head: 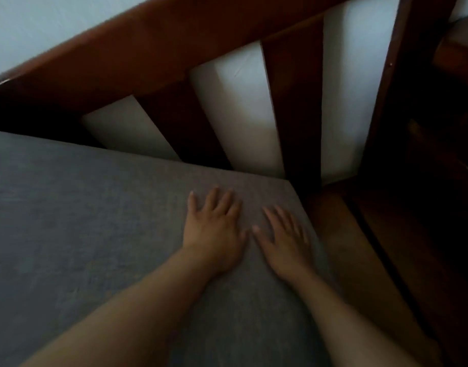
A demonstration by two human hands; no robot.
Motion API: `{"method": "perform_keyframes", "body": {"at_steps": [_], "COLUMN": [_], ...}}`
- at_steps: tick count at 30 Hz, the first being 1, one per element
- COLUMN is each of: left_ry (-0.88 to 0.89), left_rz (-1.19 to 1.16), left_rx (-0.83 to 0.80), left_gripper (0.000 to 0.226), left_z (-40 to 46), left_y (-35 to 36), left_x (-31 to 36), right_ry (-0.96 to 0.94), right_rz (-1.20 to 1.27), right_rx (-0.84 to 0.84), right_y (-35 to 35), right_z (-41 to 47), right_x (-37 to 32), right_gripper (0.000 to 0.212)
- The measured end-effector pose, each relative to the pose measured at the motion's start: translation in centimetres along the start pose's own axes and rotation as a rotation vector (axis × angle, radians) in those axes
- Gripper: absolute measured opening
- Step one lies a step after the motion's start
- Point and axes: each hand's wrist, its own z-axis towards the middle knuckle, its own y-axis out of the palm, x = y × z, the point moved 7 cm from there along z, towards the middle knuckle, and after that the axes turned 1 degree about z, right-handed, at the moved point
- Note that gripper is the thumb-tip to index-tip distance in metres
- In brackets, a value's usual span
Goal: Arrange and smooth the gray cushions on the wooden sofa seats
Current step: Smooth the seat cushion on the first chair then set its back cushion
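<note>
Both hands lay flat, fingers spread and holding nothing, on the gray cushion (95,221) near its 2 o'clock corner: left hand (214,231), right hand (285,242) nearer the wooden sofa frame (346,247) edge at 3 o'clock

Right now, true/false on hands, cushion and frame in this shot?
1. Both hands lie flat on the gray cushion. True: left hand and right hand, fingers straight.
2. The right hand grips a wooden slat. False: it rests on the cushion, apart from the slats.
3. The hands are near the cushion's far right corner. True.
4. The cushion covers the whole seat. False: bare wooden seat shows at its right.
</note>
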Motion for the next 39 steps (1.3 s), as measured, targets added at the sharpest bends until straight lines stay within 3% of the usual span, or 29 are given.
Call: {"method": "perform_keyframes", "body": {"at_steps": [1, 3, 6, 8, 10, 12, 16, 17, 20, 22, 25, 26, 27, 30, 31, 35, 39], "left_ry": [0.001, 0.019, 0.013, 0.034, 0.070, -0.008, -0.299, -0.348, -0.338, -0.365, -0.448, -0.489, -0.523, -0.594, -0.614, -0.573, -0.423], "left_rz": [-0.040, -0.128, -0.246, -0.243, -0.162, -0.125, -0.072, -0.068, -0.078, -0.082, -0.058, -0.064, -0.079, -0.111, -0.147, -0.189, -0.219], "left_rx": [-0.030, 0.022, 0.289, 0.231, 0.048, 0.061, 0.326, 0.265, 0.044, 0.151, 0.531, 0.571, 0.516, 0.162, 0.114, 0.188, 0.035], "left_gripper": [0.066, 0.064, 0.062, 0.060, 0.059, 0.057, 0.063, 0.063, 0.066, 0.061, 0.060, 0.062, 0.063, 0.066, 0.066, 0.061, 0.057], "left_z": [0.2, 0.2, -4.0, -8.7, -12.0, -13.1, -18.3, -20.0, -23.1, -24.0, -29.4, -32.0, -34.2, -38.4, -38.6, -37.3, -38.8], "left_y": [0.1, -3.4, -5.5, -1.8, 1.7, 0.3, -5.5, -4.4, -1.9, -5.4, -12.7, -12.6, -10.9, -2.8, -1.4, -2.3, -3.8], "left_x": [1.3, 4.8, 7.9, 8.0, 7.4, 4.8, -4.9, -7.4, -10.0, -11.9, -16.1, -17.7, -19.1, -20.4, -20.9, -20.4, -17.6], "right_ry": [0.061, 0.147, 0.168, 0.108, 0.043, 0.116, -0.116, -0.169, -0.246, -0.215, -0.331, -0.358, -0.420, -0.540, -0.543, -0.502, -0.330], "right_rz": [0.041, 0.226, 0.485, 0.349, 0.093, 0.159, 0.556, 0.505, 0.146, 0.249, 0.659, 0.771, 0.742, 0.238, 0.127, -0.004, -0.017], "right_rx": [-0.010, 0.199, 0.555, 0.459, 0.159, 0.054, 0.500, 0.467, 0.091, -0.017, 0.293, 0.356, 0.363, 0.139, 0.103, 0.043, -0.273], "right_y": [-0.7, -6.6, -12.0, -8.0, -2.1, -2.4, -10.5, -9.6, -1.5, -3.1, -11.3, -11.8, -10.5, 0.2, 2.5, 2.7, 1.1], "right_z": [-0.4, -1.5, -7.6, -13.1, -15.8, -14.7, -14.4, -15.0, -17.4, -16.7, -17.8, -19.1, -20.9, -26.7, -26.6, -24.6, -25.9], "right_x": [1.1, 2.1, 3.6, 2.2, 1.3, 0.1, -9.1, -12.2, -17.9, -20.9, -25.7, -27.2, -29.4, -33.4, -33.6, -32.5, -32.3], "right_gripper": [0.068, 0.052, 0.041, 0.049, 0.064, 0.060, 0.045, 0.048, 0.064, 0.060, 0.047, 0.047, 0.050, 0.063, 0.064, 0.068, 0.059]}}
